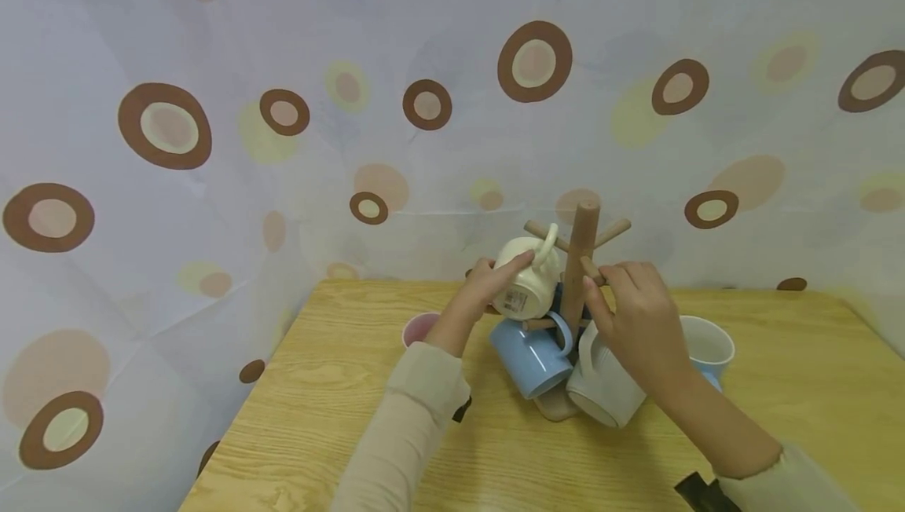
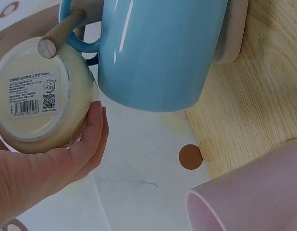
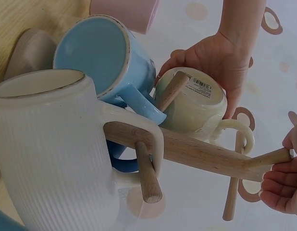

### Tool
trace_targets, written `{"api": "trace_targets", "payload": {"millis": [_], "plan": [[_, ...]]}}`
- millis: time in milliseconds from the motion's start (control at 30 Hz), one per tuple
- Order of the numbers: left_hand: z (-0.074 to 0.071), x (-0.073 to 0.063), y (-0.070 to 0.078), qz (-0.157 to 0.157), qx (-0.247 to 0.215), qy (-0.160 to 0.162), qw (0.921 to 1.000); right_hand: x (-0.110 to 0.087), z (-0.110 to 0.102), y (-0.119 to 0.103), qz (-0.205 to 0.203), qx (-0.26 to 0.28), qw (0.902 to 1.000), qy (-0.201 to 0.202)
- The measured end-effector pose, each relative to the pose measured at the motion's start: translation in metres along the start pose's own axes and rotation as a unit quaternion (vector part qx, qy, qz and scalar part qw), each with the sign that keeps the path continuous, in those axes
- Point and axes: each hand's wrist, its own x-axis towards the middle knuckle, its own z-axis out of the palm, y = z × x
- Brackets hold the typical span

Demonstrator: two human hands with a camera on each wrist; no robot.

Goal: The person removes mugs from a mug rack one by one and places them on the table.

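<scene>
My left hand grips a cream mug by its body, its labelled base facing me. The mug's handle overlaps an upper peg of the wooden mug tree in the head view. My right hand pinches another upper peg of the tree between thumb and fingers. Below, a light blue mug hangs by its handle on a lower peg, tilted. A ribbed white mug hangs on a lower peg beside it. Part of a dark blue mug shows behind the post.
A pink cup stands on the wooden table, left of the tree. At the right, partly behind my right forearm, is a mug with a white inside and blue outside. A patterned curtain hangs behind the table.
</scene>
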Motion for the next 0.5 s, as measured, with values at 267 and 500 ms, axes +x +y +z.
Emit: {"api": "trace_targets", "payload": {"millis": [267,500], "plan": [[0.0028,-0.0004,-0.0013,-0.001,-0.019,0.024,0.9995,0.0003,-0.0023,-0.0006,-0.003,-0.005,1.0000,-0.008],[0.0060,-0.0012,-0.0023,0.003,-0.015,0.064,0.9979,-0.0002,-0.0040,-0.0011,-0.004,-0.008,0.9998,-0.015]]}}
